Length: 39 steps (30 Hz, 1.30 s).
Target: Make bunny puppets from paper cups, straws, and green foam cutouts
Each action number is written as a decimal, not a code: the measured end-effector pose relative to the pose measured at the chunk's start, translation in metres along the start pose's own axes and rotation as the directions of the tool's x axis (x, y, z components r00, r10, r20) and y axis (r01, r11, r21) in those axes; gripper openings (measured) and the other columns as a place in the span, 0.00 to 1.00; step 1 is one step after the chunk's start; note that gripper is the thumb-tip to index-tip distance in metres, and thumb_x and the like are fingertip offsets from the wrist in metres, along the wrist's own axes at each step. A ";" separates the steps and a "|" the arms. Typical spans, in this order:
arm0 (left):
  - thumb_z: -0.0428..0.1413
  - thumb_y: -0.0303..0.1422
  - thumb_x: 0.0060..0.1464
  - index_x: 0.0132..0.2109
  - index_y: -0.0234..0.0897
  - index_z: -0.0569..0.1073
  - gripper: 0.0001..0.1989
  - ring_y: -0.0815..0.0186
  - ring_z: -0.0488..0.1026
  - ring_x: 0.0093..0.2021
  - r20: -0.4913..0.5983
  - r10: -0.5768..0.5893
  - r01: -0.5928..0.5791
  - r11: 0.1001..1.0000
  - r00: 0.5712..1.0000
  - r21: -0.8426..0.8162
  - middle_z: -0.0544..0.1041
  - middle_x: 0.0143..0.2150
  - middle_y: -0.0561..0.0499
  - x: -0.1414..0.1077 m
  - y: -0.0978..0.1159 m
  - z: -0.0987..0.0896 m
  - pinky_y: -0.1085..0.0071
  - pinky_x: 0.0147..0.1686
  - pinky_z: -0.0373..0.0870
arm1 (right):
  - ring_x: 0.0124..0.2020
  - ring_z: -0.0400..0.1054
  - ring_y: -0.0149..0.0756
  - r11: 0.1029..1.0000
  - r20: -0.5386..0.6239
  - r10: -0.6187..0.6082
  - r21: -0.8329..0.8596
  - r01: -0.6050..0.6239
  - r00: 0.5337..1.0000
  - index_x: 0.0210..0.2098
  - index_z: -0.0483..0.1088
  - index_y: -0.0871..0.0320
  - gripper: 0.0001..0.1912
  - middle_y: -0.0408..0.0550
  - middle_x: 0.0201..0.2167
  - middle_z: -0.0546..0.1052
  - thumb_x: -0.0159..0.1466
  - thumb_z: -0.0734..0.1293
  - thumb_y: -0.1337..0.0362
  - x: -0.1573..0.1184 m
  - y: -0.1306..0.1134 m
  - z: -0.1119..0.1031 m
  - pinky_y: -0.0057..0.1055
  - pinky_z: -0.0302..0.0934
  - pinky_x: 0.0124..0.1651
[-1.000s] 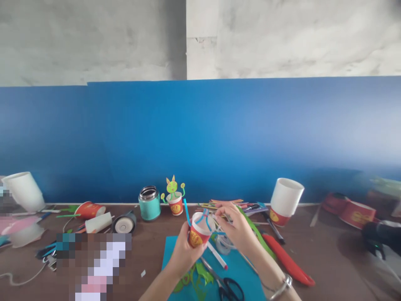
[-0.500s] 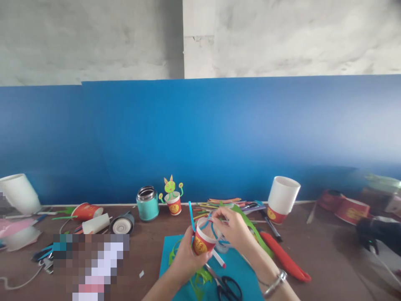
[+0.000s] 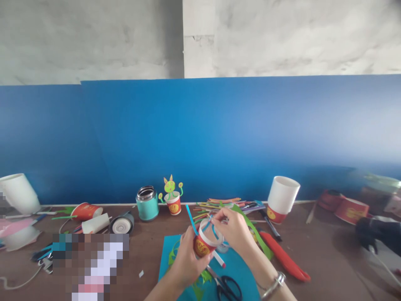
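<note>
My left hand (image 3: 189, 258) is wrapped round a small paper cup (image 3: 203, 246) with a red band and a yellow emblem, tilted slightly. One thin blue strip (image 3: 191, 218) sticks up from the cup's left side. Over the cup's mouth, my right hand (image 3: 231, 225) pinches another blue strip (image 3: 206, 226), which bends down inside the cup. Below the hands lie black-handled scissors (image 3: 229, 288), a white marker with a red tip (image 3: 219, 258) and green paper scraps (image 3: 205, 276), all on a blue sheet (image 3: 169, 246).
Behind stand a teal thermos (image 3: 148, 205) and a cup with a green animal-face figure (image 3: 173, 202). Several coloured sticks (image 3: 216, 205) lie in a heap. On the right are stacked white cups (image 3: 283, 197) and a long orange-red pouch (image 3: 286, 258). An overturned red cup (image 3: 87, 212) lies left.
The cup in my left hand has shifted slightly right and down, and its upright blue strip leans further left. My right hand keeps its pinch at the cup's mouth.
</note>
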<state>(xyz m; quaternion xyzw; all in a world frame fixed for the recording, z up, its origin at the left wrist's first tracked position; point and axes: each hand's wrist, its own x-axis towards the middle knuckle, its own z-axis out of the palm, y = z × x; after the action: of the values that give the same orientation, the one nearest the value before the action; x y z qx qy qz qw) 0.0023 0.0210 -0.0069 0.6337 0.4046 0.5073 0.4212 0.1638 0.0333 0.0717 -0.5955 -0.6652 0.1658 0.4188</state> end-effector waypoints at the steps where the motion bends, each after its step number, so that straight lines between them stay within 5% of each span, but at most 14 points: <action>1: 0.62 0.28 0.41 0.50 0.40 0.70 0.25 0.51 0.66 0.53 0.008 0.029 -0.029 0.999 1.000 0.034 0.72 0.50 0.43 0.000 -0.001 -0.001 0.58 0.54 0.60 | 0.28 0.71 0.39 1.000 -0.001 0.014 -0.002 -0.014 1.000 0.20 0.68 0.55 0.06 0.45 0.23 0.77 0.52 0.64 0.64 0.000 -0.001 0.000 0.30 0.60 0.33; 9: 0.61 0.27 0.45 0.56 0.41 0.64 0.30 0.53 0.66 0.54 0.078 0.106 -0.109 0.994 0.991 0.033 0.70 0.53 0.43 -0.001 0.003 0.002 0.59 0.54 0.62 | 0.26 0.69 0.37 1.000 -0.007 0.028 -0.014 -0.028 1.000 0.20 0.66 0.55 0.05 0.44 0.21 0.76 0.51 0.65 0.65 -0.001 -0.005 -0.002 0.30 0.59 0.32; 14: 0.61 0.26 0.44 0.57 0.41 0.64 0.31 0.53 0.65 0.55 0.090 0.105 -0.109 0.993 0.990 0.053 0.70 0.54 0.43 -0.002 0.002 0.002 0.59 0.55 0.61 | 0.25 0.68 0.35 0.998 0.016 0.021 0.054 -0.022 1.000 0.37 0.67 0.55 0.15 0.39 0.21 0.75 0.49 0.67 0.66 -0.002 -0.001 -0.003 0.29 0.59 0.32; 18: 0.61 0.25 0.43 0.57 0.40 0.64 0.32 0.52 0.64 0.55 0.100 0.099 -0.108 0.990 0.990 0.086 0.70 0.54 0.43 -0.004 -0.002 0.000 0.58 0.55 0.60 | 0.26 0.68 0.35 1.000 0.116 -0.004 0.029 0.000 0.993 0.25 0.72 0.58 0.05 0.44 0.21 0.76 0.51 0.67 0.62 0.000 0.007 -0.001 0.28 0.58 0.30; 20: 0.61 0.25 0.43 0.57 0.40 0.64 0.32 0.52 0.64 0.56 0.109 0.099 -0.107 0.992 0.989 0.072 0.69 0.55 0.43 -0.004 -0.002 0.000 0.58 0.56 0.59 | 0.23 0.67 0.34 1.000 0.139 -0.012 0.029 0.008 0.990 0.21 0.71 0.58 0.08 0.44 0.19 0.75 0.53 0.66 0.61 0.001 0.009 -0.001 0.27 0.57 0.28; 30: 0.59 0.23 0.42 0.57 0.39 0.61 0.33 0.55 0.67 0.55 0.159 -0.026 0.055 0.982 0.987 -0.179 0.70 0.55 0.42 -0.001 0.015 0.008 0.62 0.55 0.63 | 0.24 0.68 0.34 0.993 0.225 -0.043 0.115 0.017 0.973 0.27 0.76 0.59 0.11 0.44 0.22 0.77 0.53 0.68 0.58 0.003 0.009 -0.010 0.27 0.59 0.28; 35: 0.67 0.34 0.37 0.55 0.40 0.63 0.37 0.52 0.66 0.56 0.262 -0.053 0.149 0.920 0.963 -0.361 0.69 0.56 0.42 -0.002 0.017 0.004 0.61 0.53 0.64 | 0.23 0.66 0.32 0.993 0.311 -0.073 0.107 0.042 0.947 0.23 0.74 0.59 0.11 0.43 0.18 0.75 0.55 0.67 0.59 0.002 0.005 -0.016 0.26 0.57 0.27; 39: 0.65 0.43 0.39 0.45 0.38 0.70 0.26 0.58 0.74 0.42 0.220 -0.173 0.264 0.820 0.960 -0.508 0.77 0.41 0.47 -0.001 0.021 -0.001 0.68 0.41 0.69 | 0.25 0.66 0.32 0.990 0.368 -0.096 0.129 0.051 0.925 0.24 0.76 0.58 0.06 0.42 0.21 0.76 0.53 0.68 0.62 -0.002 -0.001 -0.013 0.26 0.57 0.29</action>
<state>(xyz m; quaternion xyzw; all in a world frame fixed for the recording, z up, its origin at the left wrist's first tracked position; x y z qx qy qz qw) 0.0032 0.0137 0.0129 0.4809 0.2820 0.4936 0.6675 0.1728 0.0276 0.0788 -0.5020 -0.7437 0.2988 0.3250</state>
